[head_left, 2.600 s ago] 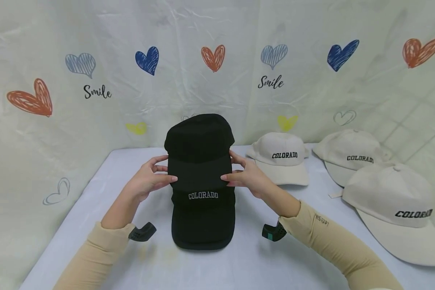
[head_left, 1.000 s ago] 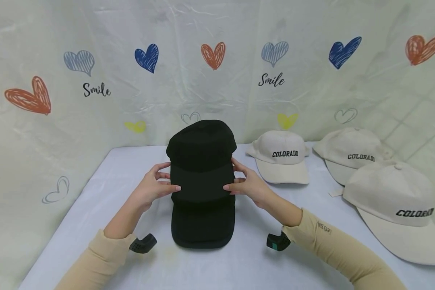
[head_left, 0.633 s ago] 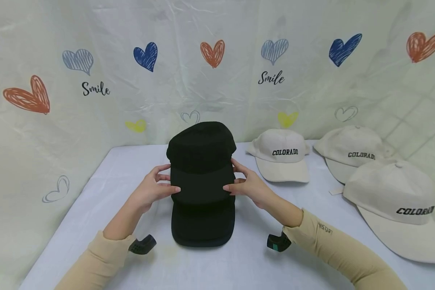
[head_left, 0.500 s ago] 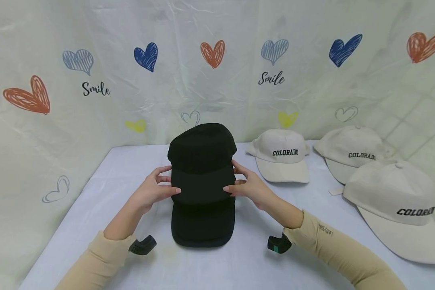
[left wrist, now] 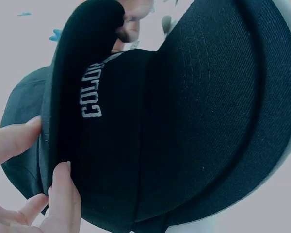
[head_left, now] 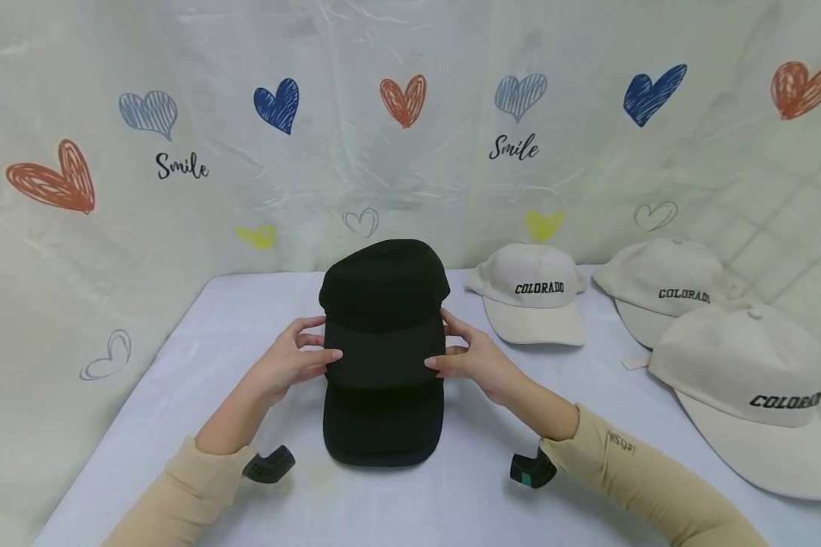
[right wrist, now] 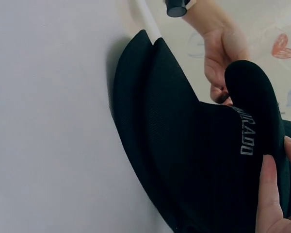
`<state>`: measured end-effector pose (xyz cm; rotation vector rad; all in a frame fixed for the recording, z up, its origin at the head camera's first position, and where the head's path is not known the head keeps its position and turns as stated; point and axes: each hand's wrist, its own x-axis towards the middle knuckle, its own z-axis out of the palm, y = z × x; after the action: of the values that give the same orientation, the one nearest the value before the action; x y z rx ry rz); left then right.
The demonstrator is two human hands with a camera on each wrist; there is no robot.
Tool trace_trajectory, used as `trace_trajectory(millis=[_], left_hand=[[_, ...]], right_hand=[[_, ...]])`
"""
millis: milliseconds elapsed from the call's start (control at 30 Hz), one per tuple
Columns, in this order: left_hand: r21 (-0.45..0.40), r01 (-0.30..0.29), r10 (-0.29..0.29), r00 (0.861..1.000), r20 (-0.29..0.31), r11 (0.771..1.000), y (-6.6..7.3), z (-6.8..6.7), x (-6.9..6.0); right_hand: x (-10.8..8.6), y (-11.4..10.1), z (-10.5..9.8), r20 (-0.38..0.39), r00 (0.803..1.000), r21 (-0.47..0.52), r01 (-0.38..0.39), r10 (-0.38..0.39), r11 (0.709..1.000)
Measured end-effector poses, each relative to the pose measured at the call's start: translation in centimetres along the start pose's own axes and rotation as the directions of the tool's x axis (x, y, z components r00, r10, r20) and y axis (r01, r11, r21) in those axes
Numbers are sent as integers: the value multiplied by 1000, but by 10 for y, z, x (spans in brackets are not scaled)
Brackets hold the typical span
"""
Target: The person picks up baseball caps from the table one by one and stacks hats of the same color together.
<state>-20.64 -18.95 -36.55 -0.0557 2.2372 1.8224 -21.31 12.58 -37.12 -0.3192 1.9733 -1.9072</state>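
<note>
An upper black cap [head_left: 385,353] is held by both hands over a lower black cap [head_left: 383,429] on the table. My left hand [head_left: 290,361] pinches the left edge of its brim, thumb in front and fingers behind. At the brim's right edge my right hand [head_left: 472,361] does the same. The left wrist view shows white lettering [left wrist: 91,92] on the lower cap's front [left wrist: 111,145], under the raised brim. In the right wrist view the lower brim [right wrist: 160,111] has a second brim edge [right wrist: 126,87] close against it. The head view hides the lettering.
Three cream caps with dark lettering stand on the right of the white table [head_left: 198,342]: one at the back [head_left: 534,323], one farther right [head_left: 657,277] and a nearer one [head_left: 732,357]. A light curtain [head_left: 410,175] printed with hearts hangs behind.
The upper black cap has come down and slightly right with both hands, over the lower cap's front. The lettering seen earlier in the head view is now covered. Both hands keep their hold.
</note>
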Motion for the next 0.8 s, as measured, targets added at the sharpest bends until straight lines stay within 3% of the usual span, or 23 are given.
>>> trace_trajectory(millis=[333, 800], left_hand=[[0, -1, 1, 1000, -13, 1000, 4, 3, 7], [-42, 16, -17, 999, -29, 999, -3, -7, 16]], right_hand=[[-1, 7, 2, 11, 1000, 22, -23, 22, 1000], [-2, 9, 0, 30, 999, 4, -24, 24, 1000]])
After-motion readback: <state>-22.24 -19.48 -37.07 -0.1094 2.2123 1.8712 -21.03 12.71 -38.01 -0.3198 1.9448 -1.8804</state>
